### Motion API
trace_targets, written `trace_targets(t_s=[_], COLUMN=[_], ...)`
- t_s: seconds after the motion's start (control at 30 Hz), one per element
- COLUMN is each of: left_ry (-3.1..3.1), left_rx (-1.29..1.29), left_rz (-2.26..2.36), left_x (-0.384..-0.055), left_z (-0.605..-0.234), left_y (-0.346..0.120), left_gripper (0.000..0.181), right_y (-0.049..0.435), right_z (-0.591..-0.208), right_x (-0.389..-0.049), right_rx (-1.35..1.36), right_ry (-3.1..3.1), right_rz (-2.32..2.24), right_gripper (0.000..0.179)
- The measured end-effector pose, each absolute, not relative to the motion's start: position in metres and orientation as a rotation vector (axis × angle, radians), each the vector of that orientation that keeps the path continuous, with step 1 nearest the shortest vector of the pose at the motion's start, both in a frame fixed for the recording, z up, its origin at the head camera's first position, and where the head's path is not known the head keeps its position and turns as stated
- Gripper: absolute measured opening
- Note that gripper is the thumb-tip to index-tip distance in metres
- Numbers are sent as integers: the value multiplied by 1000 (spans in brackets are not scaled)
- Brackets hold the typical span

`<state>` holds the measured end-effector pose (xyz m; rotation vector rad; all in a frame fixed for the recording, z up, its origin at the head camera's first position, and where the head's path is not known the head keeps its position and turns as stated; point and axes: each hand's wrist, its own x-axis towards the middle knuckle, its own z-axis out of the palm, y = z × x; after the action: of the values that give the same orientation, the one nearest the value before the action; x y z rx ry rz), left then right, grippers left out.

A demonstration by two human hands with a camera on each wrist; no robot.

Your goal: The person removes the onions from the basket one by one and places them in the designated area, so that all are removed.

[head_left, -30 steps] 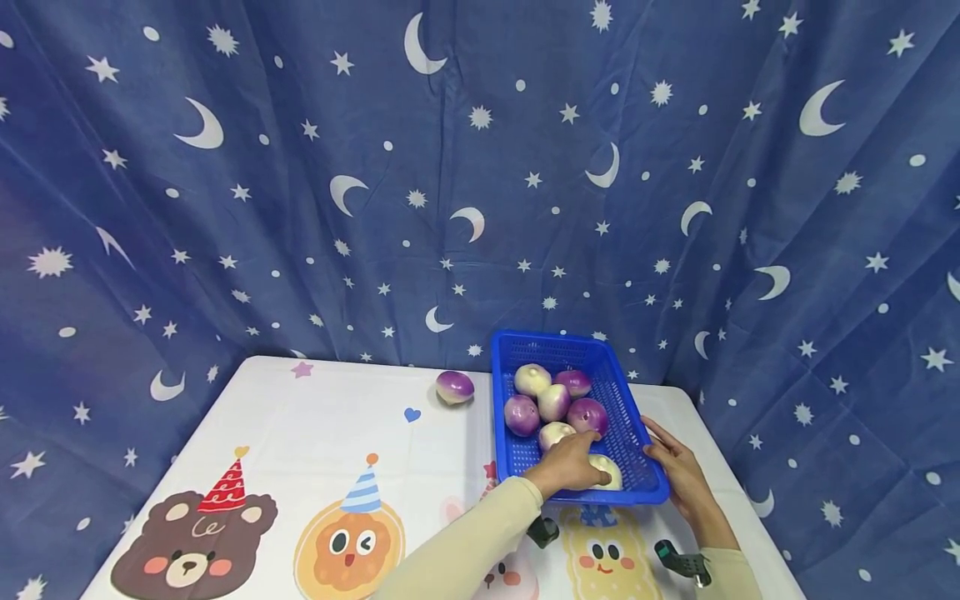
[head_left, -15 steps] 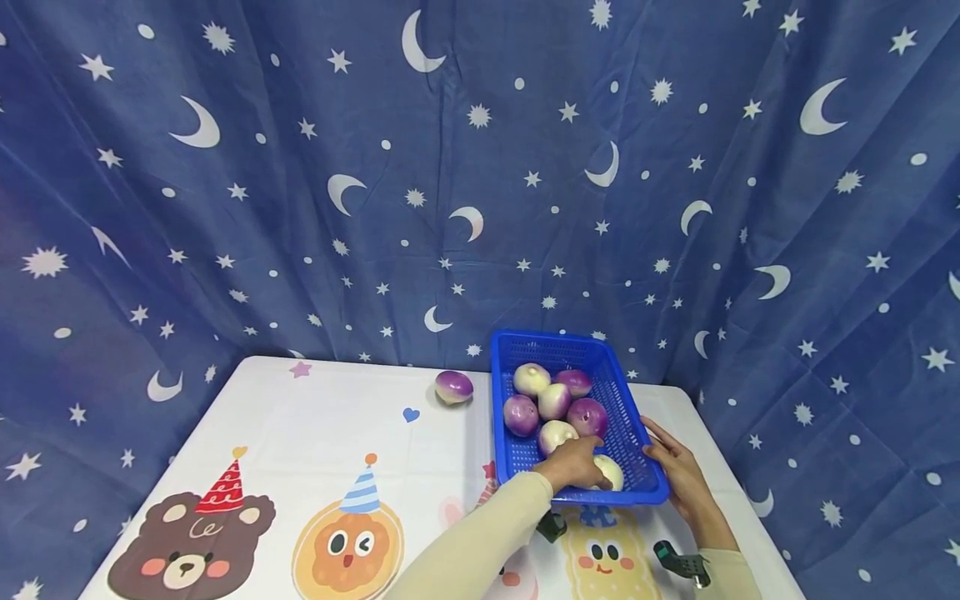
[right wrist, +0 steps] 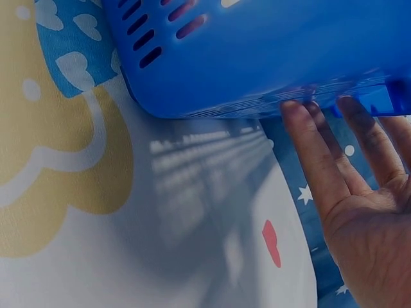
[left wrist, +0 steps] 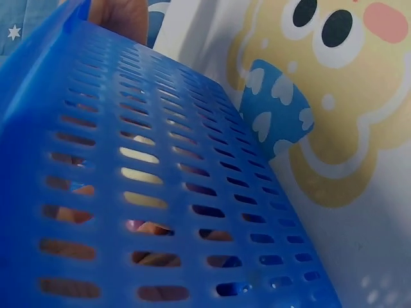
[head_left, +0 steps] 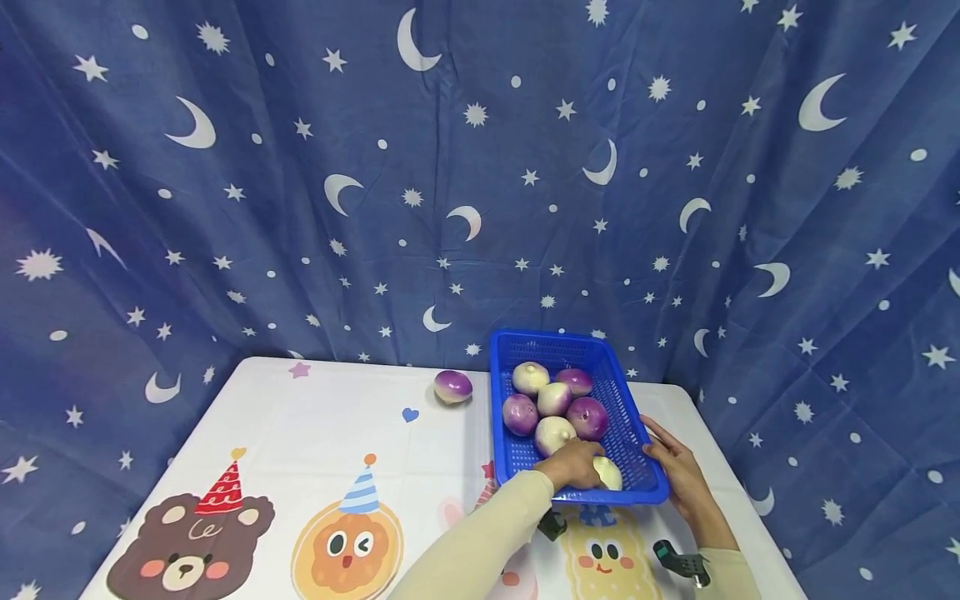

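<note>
Inside the blue plastic basket (head_left: 618, 417), at its near right corner, my left hand (head_left: 576, 464) bends over a pale turnip (head_left: 610, 473), its fingers against the turnip's left side. Part of that turnip and most of the fingertips are hidden in the head view; through the slots in the left wrist view some cream skin (left wrist: 142, 174) shows close to the fingers (left wrist: 67, 247). Against the basket's right outer wall, my right hand (right wrist: 372, 224) rests with extended fingertips (right wrist: 295, 112). Several purple-and-white turnips (head_left: 554, 399) lie farther back in the basket.
One more purple-and-white turnip (head_left: 453, 387) lies on the table, left of the basket. A white cloth with cartoon faces (head_left: 348, 533) covers the table (head_left: 315, 417). A blue curtain (head_left: 360, 250) with moons and stars hangs right behind it.
My left hand has shifted slightly right over the near turnip, which looks a little turned. More of the pale turnip behind it shows. The right hand and basket stay in place.
</note>
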<state>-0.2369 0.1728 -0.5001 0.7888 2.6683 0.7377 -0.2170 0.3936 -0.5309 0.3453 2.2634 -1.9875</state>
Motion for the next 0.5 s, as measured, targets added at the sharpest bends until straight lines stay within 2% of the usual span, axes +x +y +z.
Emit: trace_targets(t_s=[0.5], left_ry=[2693], left_rx=[883], left_rz=[845], left_x=[-240], left_z=[-498], left_y=[165], left_gripper=[60], right_y=[393], right_z=[-530], right_x=[-215], right_rx=[342], right_ry=[2243], right_rz=[-2023], right_gripper=[64])
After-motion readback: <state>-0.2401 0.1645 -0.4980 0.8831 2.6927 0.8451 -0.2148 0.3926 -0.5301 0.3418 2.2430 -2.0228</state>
